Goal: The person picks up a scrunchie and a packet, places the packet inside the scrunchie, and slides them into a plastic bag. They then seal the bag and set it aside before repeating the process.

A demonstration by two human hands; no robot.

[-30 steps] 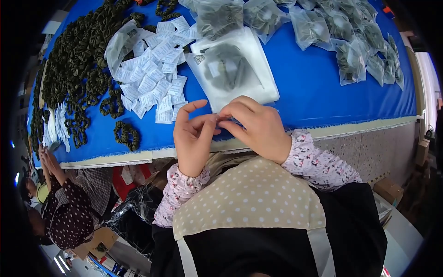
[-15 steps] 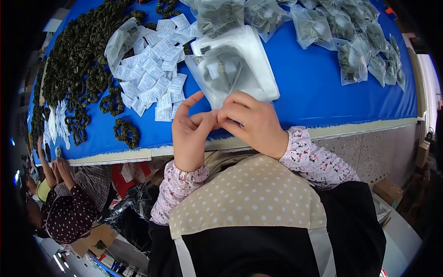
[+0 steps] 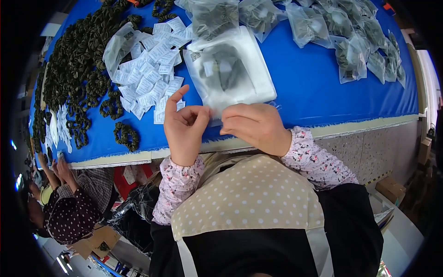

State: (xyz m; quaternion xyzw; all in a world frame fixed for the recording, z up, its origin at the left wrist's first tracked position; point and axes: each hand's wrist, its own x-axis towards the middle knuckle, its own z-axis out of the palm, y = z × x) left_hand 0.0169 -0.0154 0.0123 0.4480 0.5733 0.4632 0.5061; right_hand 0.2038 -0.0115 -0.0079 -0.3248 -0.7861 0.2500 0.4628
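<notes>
A frosted plastic bag (image 3: pixel 198 74) with a dark green scrunchie (image 3: pixel 227 76) and a white packet inside lies in front of me on white sheets. My left hand (image 3: pixel 185 127) pinches the near left corner of the bag between thumb and forefinger, its other fingers raised. Closed on the bag's near edge, my right hand (image 3: pixel 256 127) is just to the right, its fingertips curled under and partly hidden. A stack of white foam-like sheets (image 3: pixel 263 78) lies beneath the bag.
White printed sachets (image 3: pixel 150 76) are heaped left of the bag, beside a large pile of dark green scrunchies (image 3: pixel 83 64). Filled bags (image 3: pixel 350 55) lie at the back right. The blue table's near edge (image 3: pixel 369 124) runs before me. Another person (image 3: pixel 71 207) works at far left.
My hands have drawn apart along the bag's near edge, the left one shifting left. The bag now lies flatter on the sheets.
</notes>
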